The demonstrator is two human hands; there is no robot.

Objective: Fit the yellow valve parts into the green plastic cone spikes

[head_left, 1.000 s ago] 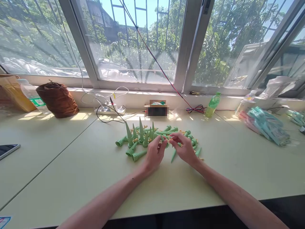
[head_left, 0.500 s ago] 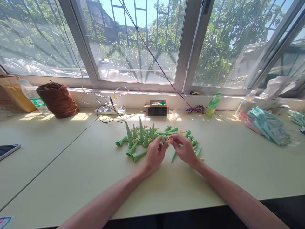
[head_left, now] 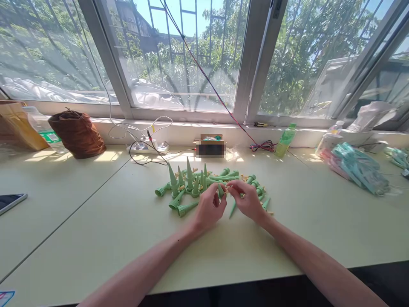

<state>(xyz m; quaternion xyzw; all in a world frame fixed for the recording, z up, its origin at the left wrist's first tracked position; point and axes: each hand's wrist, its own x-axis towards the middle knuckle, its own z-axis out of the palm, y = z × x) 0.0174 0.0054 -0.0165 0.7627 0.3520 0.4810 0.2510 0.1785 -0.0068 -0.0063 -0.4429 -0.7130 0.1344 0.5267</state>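
Note:
A heap of green cone-shaped plastic spikes [head_left: 188,183] with small tan parts lies on the pale table [head_left: 96,221] below the window. Some cones stand upright, others lie flat. My left hand [head_left: 209,209] is curled round a green spike [head_left: 220,190] at the front of the heap. My right hand [head_left: 247,200] is beside it, fingers pinched on a small tan piece [head_left: 227,191] at the spike's end. The two hands nearly touch.
A power strip with cables [head_left: 147,147] and a small box [head_left: 210,147] sit behind the heap. A brown bag [head_left: 76,133] and a water bottle [head_left: 41,125] stand at the left, a phone [head_left: 11,201] near the left edge. A green bottle [head_left: 285,140] and teal packets [head_left: 361,168] are at the right.
My hands have stayed in place over the heap. Only the fingers have shifted slightly, the left fingers curling a little more round the spike.

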